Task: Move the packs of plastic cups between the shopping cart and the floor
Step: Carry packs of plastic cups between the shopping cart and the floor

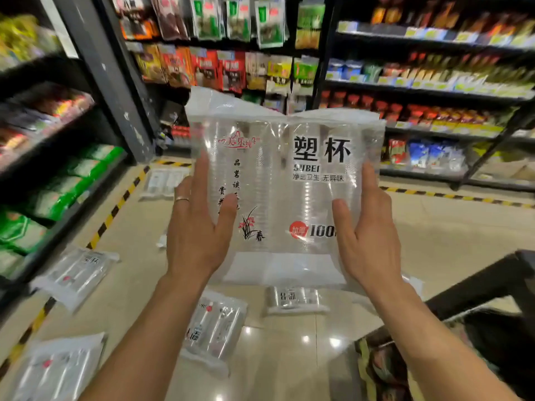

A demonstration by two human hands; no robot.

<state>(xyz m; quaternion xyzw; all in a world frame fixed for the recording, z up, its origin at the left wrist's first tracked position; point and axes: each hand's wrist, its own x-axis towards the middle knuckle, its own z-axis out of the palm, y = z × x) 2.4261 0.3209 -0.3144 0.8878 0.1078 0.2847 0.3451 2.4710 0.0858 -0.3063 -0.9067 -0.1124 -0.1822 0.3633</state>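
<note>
I hold a clear pack of plastic cups [285, 180] upright at chest height over the aisle floor. Its front bears black print and a red badge. My left hand [199, 227] presses on its left side with straight fingers, thumb lying on the front. My right hand [367, 227] presses on the right side the same way. Several more packs lie on the tiled floor: one [214, 328] below my left forearm, one [295, 299] under the held pack, one [75, 273] by the left shelf. The black shopping cart [477, 285] shows at the lower right.
Stocked shelves [66, 180] line the left side and more shelves [434, 91] run across the back. Yellow-black tape [115, 209] marks the floor along the shelf bases. Two more cup packs lie at the bottom left [58, 369] and farther up the aisle [165, 183].
</note>
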